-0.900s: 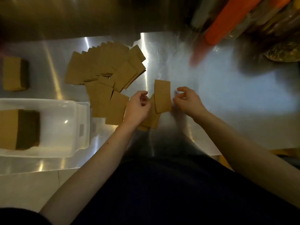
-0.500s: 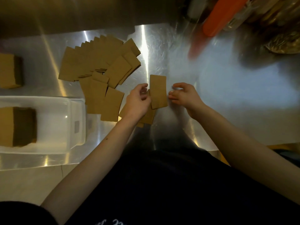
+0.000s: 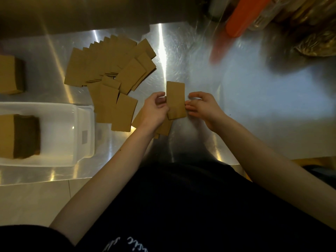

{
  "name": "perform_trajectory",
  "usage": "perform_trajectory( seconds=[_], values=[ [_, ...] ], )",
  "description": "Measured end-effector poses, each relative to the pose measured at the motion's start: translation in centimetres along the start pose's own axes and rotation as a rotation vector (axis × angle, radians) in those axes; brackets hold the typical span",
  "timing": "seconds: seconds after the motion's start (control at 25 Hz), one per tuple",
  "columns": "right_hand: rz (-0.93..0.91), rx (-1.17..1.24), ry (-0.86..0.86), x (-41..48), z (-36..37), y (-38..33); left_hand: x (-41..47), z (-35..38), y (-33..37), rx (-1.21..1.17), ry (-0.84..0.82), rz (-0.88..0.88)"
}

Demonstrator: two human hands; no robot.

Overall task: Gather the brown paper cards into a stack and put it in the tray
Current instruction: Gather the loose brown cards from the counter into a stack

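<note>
You are holding a small stack (image 3: 176, 100) at the centre of the frame, just above the worktop (image 3: 254, 115). Your left hand (image 3: 154, 113) is curling round its left long edge, and your right hand (image 3: 203, 108) is pinching the right edge with its fingertips. The loose cards (image 3: 109, 64) are lying fanned at upper left, and the tray (image 3: 80, 135) is sitting at lower left. The pieces are looking light, thin and fairly stiff, and probably slick against one another. Squeezing both long edges should be holding them squarer than gripping a corner.
</note>
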State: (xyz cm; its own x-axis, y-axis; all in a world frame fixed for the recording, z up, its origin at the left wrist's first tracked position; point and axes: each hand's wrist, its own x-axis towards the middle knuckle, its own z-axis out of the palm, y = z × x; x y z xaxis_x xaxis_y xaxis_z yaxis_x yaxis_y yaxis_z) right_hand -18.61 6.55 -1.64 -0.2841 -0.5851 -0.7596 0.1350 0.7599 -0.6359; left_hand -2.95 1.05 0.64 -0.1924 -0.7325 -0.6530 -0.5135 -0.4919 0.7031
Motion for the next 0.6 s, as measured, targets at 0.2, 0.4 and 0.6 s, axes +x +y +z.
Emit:
perform_trajectory(
  seconds=[0.2,0.4,0.6],
  values=[
    [0.015,0.033,-0.012,-0.6,0.1,0.4,-0.2,-0.1,-0.5,-0.033,0.019,-0.027],
    [0.008,0.05,-0.037,-1.2,0.2,0.5,-0.4,-0.1,-1.7,-0.034,0.052,-0.029],
    [-0.059,-0.034,-0.075,-2.1,0.5,0.7,-0.9,-0.3,-2.6,-0.131,0.021,-0.06]
  ],
)
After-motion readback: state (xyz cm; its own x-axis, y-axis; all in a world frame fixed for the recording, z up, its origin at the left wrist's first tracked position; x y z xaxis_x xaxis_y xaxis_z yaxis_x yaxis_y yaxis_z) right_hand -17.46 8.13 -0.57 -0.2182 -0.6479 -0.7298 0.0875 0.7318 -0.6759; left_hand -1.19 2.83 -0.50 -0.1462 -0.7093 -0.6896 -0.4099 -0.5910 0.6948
